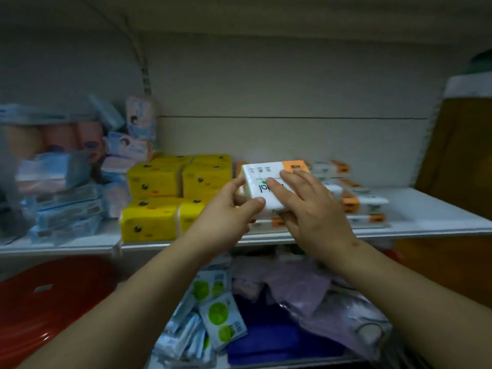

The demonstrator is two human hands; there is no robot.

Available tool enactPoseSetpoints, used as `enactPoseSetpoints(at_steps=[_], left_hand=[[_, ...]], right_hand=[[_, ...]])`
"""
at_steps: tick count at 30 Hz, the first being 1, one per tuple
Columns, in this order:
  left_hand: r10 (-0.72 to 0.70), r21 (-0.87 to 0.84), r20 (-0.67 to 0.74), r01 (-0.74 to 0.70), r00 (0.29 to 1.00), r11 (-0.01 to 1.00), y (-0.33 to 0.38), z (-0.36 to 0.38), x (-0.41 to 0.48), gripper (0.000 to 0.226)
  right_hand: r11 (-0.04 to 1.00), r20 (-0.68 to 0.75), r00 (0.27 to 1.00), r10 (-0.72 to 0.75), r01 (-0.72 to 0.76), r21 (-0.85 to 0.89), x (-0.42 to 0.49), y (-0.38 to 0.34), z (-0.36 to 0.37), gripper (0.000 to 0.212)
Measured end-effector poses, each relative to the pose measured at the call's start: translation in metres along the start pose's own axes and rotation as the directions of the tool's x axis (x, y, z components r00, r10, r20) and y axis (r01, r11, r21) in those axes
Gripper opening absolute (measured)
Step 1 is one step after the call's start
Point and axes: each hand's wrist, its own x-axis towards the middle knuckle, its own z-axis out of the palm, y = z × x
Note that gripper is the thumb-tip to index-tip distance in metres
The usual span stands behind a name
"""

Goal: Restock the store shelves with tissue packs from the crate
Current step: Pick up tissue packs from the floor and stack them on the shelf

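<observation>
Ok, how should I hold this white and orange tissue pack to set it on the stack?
Likely its short ends, one hand from each side. The white and orange pack is a flat block held level; left hand and right hand at the ends would leave its underside free for the stack.

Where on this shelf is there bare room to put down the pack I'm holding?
Bare shelf lies right of the white-orange stack, up to the brown object. Left of the stack it is crowded: yellow packs, then piled blue packs.
</observation>
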Motion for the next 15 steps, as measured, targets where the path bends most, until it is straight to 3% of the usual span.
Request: enactPoseSetpoints(at_steps=[3,6,9,11,15], left_hand=[[0.102,0.375,0.105,-0.134,0.989,0.917,0.004,0.038,0.032,0.053],[0.184,0.742,0.249,-0.309,0.951,0.594,0.010,0.068,0.064,0.059],[0.112,0.847,0.365,-0.380,0.924,0.371,0.011,0.097,0.089,0.069],[0.057,0.883,0.392,-0.393,0.918,0.257,0.005,0.112,0.103,0.072],[-0.010,0.911,0.384,-0.377,0.923,0.164,-0.007,0.122,0.121,0.067]], right_hand=[[0.991,0.006,0.993,0.121,-0.120,-0.067,-0.016,0.060,-0.020,0.051],[0.934,0.041,0.937,0.346,-0.340,-0.108,-0.030,0.131,-0.038,0.051],[0.848,0.189,0.829,0.526,-0.495,-0.191,-0.042,0.183,-0.036,0.050],[0.844,0.293,0.792,0.535,-0.495,-0.205,-0.043,0.201,-0.027,0.049],[0.877,0.461,0.749,0.476,-0.438,-0.195,-0.029,0.222,-0.004,0.049]])
